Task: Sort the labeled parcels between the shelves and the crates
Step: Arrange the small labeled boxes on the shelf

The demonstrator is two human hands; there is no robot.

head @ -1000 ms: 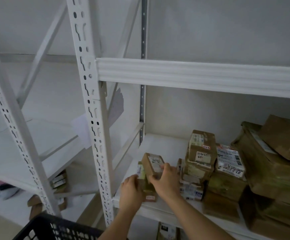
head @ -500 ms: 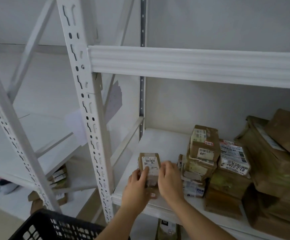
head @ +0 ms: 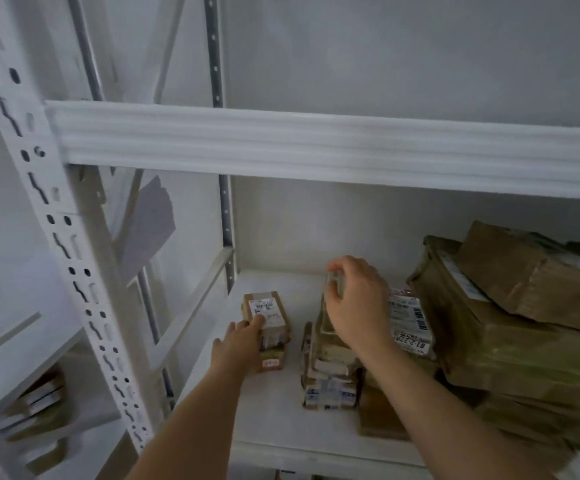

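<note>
1. While both arms reach onto the white shelf (head: 274, 420), the hands work apart on separate stacks.
2. Left hand (head: 238, 346): fingers fairly straight, resting against the near-left side of the small labeled parcel (head: 266, 315); fingertips touch its white barcode label. No clear curl around it.
3. That parcel sits on top of a second small box (head: 272, 362) with a red-marked sticker on its front. The pair stands near the shelf's left edge, about midway between front lip and back wall.
4. Right hand (head: 356, 306): fingers curled, pinching the top parcel (head: 333, 284) of the middle stack (head: 330, 375). The hand covers most of that parcel; only a pale corner shows at the fingertips.
5. Middle stack is just right of the left pair, with a bare strip of shelf between them.
6. White-label parcel (head: 409, 322) lies just right of the right hand, touching the middle stack, printed digits facing forward.
7. Large brown parcels (head: 510, 306) are piled toward the shelf's right end, top one tilted.
8. Perforated white upright (head: 74, 258) stands at the shelf's front-left corner; the upper shelf beam (head: 316, 147) crosses above.
9. More small boxes (head: 39, 407) sit low in the neighbouring bay on the left, blurred.
</note>
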